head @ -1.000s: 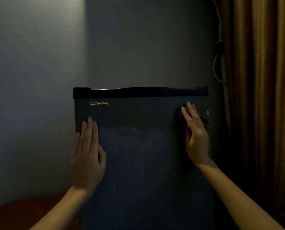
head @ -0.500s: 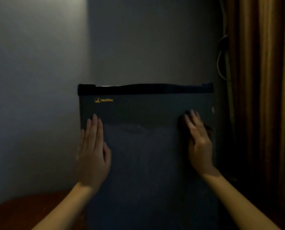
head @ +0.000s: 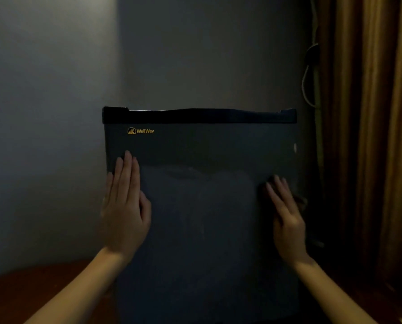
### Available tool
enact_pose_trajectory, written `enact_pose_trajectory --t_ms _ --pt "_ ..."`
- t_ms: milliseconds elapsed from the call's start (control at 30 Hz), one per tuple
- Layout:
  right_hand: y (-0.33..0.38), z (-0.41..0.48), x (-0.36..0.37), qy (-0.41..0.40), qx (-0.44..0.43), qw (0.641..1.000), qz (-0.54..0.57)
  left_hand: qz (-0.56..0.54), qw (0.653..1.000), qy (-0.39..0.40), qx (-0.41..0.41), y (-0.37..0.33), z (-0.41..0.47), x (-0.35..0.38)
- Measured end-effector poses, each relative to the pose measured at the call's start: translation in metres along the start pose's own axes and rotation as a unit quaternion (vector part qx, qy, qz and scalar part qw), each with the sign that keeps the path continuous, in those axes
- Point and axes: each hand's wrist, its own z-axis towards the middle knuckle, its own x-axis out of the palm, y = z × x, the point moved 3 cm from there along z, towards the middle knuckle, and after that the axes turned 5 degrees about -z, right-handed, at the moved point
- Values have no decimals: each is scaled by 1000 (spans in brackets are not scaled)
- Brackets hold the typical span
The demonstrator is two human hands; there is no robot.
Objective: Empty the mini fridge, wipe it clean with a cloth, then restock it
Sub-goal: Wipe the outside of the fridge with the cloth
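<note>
The mini fridge [head: 200, 242] stands in the corner beside the curtain [head: 370, 136], door closed, so I can't tell whether it's been emptied or restocked. The left hand [head: 125, 211] lies flat on the door, fingers straight. The right hand [head: 286, 218], also flat, presses what looks like a dark cloth [head: 301, 203] near the door's right edge, probably wiping the outside.

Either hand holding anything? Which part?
No grip: left hand flat on the fridge door; right hand presses what looks like a dark cloth against it, fingers straight.

Right hand [head: 286, 218] slid lower down fridge door [head: 207, 230].
</note>
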Motion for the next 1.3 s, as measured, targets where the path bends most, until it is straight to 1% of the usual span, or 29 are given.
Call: enact_pose_trajectory --t_ms 67,167,200,267,333,400,467,533,600,667,733,767,867,933,1000,1100,1133,1167,1200,1300 --pt "-21 -4 -9 -24 54 998 -6 -1 1000 0 -4 0 0 0" --pt "-22 33 -11 -69 108 992 -6 -3 1000 2 -3 0 0 1" --pt "-13 46 -8 -76 107 991 -9 -3 1000 1 -3 0 0 1" --pt "9 55 2 -72 73 995 -6 -3 1000 -1 -6 1 0 1" --pt "23 39 10 -48 20 999 8 -1 1000 -3 -6 1 0 1" --pt "15 5 12 -17 -9 1000 13 -1 1000 -4 -2 1 0 1" --pt "-3 -25 4 -2 6 1000 9 -3 1000 0 -3 0 -1 1" --pt "-17 -26 -4 -24 44 999 -2 1 1000 -4 -3 0 0 1" --pt "-17 0 -5 -65 82 994 -7 4 1000 -6 -1 -1 0 1" --pt "-1 38 -1 -94 92 991 -10 2 1000 -6 -4 -1 0 1" --pt "22 63 10 -96 69 993 2 2 1000 -6 -3 -1 0 1" --pt "34 65 14 -82 47 996 10 1 1000 -7 -3 0 0 1" --pt "45 37 21 -17 -37 999 6 -2 1000 -7 -2 1 -1 2" --pt "35 19 14 10 -60 998 8 4 1000 -3 -1 1 -4 1" --pt "24 25 7 -9 -37 999 16 14 1000 -4 -2 1 -6 1" --pt "34 65 10 -85 54 995 22 15 1000 -1 -3 0 -7 2" --pt "45 78 15 -97 71 992 29 15 1000 1 -4 0 -7 2" --pt "59 86 21 -95 67 992 41 16 1000 2 -7 0 -7 2" --pt "75 88 29 -82 42 994 51 17 1000 2 -11 0 -8 2" --pt "100 57 43 -4 -78 996 47 19 1000 5 -13 3 -15 2"
